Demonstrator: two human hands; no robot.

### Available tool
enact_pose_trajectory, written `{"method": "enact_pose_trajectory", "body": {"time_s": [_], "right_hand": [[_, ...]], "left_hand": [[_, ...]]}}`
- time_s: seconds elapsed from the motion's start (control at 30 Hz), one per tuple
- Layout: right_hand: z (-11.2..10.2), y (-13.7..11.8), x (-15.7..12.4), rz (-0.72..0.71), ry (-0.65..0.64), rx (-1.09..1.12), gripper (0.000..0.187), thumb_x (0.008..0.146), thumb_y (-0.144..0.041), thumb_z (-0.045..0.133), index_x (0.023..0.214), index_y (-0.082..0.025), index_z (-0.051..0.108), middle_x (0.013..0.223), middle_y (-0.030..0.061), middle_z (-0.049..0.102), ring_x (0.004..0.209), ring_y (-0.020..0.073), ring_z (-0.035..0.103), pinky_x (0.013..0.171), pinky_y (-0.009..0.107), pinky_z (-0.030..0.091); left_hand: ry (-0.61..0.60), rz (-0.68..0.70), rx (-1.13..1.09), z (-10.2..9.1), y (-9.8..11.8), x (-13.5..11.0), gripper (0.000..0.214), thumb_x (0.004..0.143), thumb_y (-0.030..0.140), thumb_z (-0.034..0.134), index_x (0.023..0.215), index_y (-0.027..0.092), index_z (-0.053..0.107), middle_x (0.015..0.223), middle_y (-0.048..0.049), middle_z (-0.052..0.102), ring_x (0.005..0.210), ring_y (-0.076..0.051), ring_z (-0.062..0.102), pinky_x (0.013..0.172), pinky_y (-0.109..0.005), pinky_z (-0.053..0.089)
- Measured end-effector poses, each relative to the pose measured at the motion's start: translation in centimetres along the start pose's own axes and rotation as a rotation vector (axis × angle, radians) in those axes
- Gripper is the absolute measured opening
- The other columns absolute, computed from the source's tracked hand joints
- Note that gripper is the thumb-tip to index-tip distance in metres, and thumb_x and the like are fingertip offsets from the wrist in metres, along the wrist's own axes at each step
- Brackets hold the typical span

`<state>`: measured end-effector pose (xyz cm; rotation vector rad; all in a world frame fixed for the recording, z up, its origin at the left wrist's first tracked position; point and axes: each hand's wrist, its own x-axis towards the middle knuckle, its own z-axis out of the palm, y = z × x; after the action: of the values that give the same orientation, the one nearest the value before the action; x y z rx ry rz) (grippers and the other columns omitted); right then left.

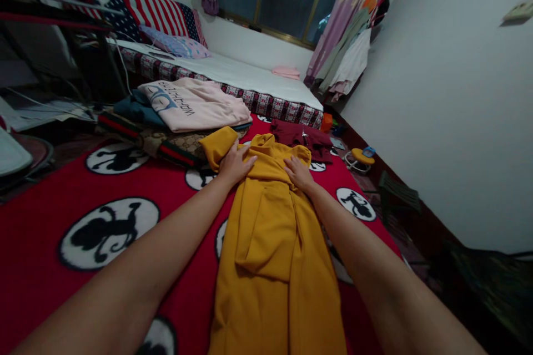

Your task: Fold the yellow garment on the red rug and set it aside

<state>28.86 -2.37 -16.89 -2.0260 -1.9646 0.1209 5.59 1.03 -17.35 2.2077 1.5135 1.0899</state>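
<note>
A long mustard-yellow garment (pixel 266 233) lies stretched out on the red blanket (pixel 179 222), running from the bottom edge of the view toward the bed. Its far end is bunched, and one sleeve-like part is folded out to the left. My left hand (pixel 236 165) rests on the upper left of this garment, thumb and fingers apart. On its upper right side lies my right hand (pixel 298 173), fingers spread on the cloth. A folded part lies across the garment's middle, below both hands.
Folded clothes with a pale pink top (pixel 197 104) are stacked at the far left. Beyond my right hand lies a maroon garment (pixel 303 138). A white-topped bed (pixel 245 75) stands at the back. Along the right wall are a yellow stool (pixel 362 156) and hanging clothes (pixel 352 64).
</note>
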Motion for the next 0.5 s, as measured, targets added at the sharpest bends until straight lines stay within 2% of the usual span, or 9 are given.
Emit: {"method": "enact_pose_trajectory", "body": {"time_s": [0.07, 0.1, 0.17, 0.23, 0.3, 0.4, 0.43, 0.5], "right_hand": [[-0.9, -0.5, -3.0, -0.014, 0.1, 0.062, 0.039, 0.09, -0.023, 0.044, 0.126, -0.017, 0.058, 0.136, 0.0114, 0.057, 0.125, 0.0218, 0.051, 0.104, 0.038, 0.04], [-1.6, -0.8, -4.7, -0.022, 0.178, 0.066, 0.036, 0.089, -0.022, 0.044, 0.121, -0.017, 0.06, 0.128, 0.0113, 0.062, 0.118, 0.0215, 0.056, 0.099, 0.036, 0.043], [-2.9, -1.9, -8.3, -0.058, 0.349, 0.025, 0.026, 0.087, -0.025, 0.047, 0.106, -0.018, 0.064, 0.109, 0.0108, 0.068, 0.106, 0.0229, 0.06, 0.091, 0.035, 0.045], [-3.9, -3.1, -11.5, -0.088, 0.387, -0.081, 0.016, 0.085, -0.032, 0.053, 0.092, -0.021, 0.064, 0.093, 0.0083, 0.069, 0.091, 0.023, 0.062, 0.081, 0.033, 0.045], [-4.3, -4.2, -13.8, -0.039, 0.268, -0.205, 0.016, 0.083, -0.038, 0.058, 0.087, -0.023, 0.063, 0.083, 0.0067, 0.068, 0.076, 0.0214, 0.062, 0.067, 0.03, 0.042], [-4.2, -4.5, -15.0, 0.078, 0.093, -0.303, 0.016, 0.083, -0.037, 0.056, 0.083, -0.022, 0.063, 0.076, 0.0075, 0.069, 0.065, 0.0214, 0.062, 0.056, 0.029, 0.034], [-4.1, -4.3, -14.9, 0.104, 0.08, -0.291, 0.015, 0.083, -0.034, 0.055, 0.08, -0.022, 0.064, 0.074, 0.0074, 0.068, 0.065, 0.0219, 0.062, 0.055, 0.028, 0.033], [-4.3, -3.6, -14.4, 0.144, 0.141, -0.173, 0.015, 0.082, -0.031, 0.053, 0.075, -0.022, 0.063, 0.068, 0.0054, 0.066, 0.064, 0.0213, 0.061, 0.055, 0.028, 0.032]], "left_hand": [[0.044, 0.166, -0.126, -0.4, 0.0, -0.2, 0.039, 0.087, 0.035, 0.06, 0.122, 0.019, 0.063, 0.142, -0.0123, 0.049, 0.132, -0.026, 0.046, 0.11, -0.041, 0.037], [0.025, 0.27, -0.173, -0.6, 0.1, -0.3, 0.038, 0.084, 0.035, 0.063, 0.119, 0.021, 0.065, 0.138, -0.0108, 0.053, 0.13, -0.024, 0.048, 0.11, -0.04, 0.037], [-0.072, 0.478, -0.209, -0.8, 0.3, -0.5, 0.039, 0.077, 0.037, 0.072, 0.113, 0.022, 0.068, 0.132, -0.0093, 0.057, 0.126, -0.024, 0.051, 0.109, -0.04, 0.038], [-0.155, 0.619, -0.167, -0.8, 0.4, -0.6, 0.037, 0.073, 0.034, 0.075, 0.107, 0.023, 0.071, 0.127, -0.0088, 0.061, 0.121, -0.024, 0.053, 0.106, -0.04, 0.04], [-0.176, 0.667, -0.081, -0.5, 0.5, -0.6, 0.026, 0.075, 0.025, 0.07, 0.101, 0.023, 0.074, 0.122, -0.0081, 0.064, 0.116, -0.024, 0.056, 0.103, -0.04, 0.042], [-0.172, 0.629, 0.03, -0.2, 0.7, -0.3, 0.021, 0.079, 0.015, 0.06, 0.092, 0.024, 0.076, 0.113, -0.0063, 0.069, 0.109, -0.023, 0.059, 0.1, -0.04, 0.043], [-0.164, 0.605, 0.044, -0.3, 0.8, -0.3, 0.022, 0.081, 0.015, 0.059, 0.091, 0.024, 0.076, 0.11, -0.006, 0.07, 0.108, -0.023, 0.059, 0.1, -0.04, 0.043], [-0.128, 0.551, 0.025, -0.6, 1.3, -0.2, 0.022, 0.084, 0.017, 0.056, 0.092, 0.023, 0.076, 0.106, -0.0054, 0.071, 0.106, -0.022, 0.06, 0.099, -0.039, 0.043]]}}
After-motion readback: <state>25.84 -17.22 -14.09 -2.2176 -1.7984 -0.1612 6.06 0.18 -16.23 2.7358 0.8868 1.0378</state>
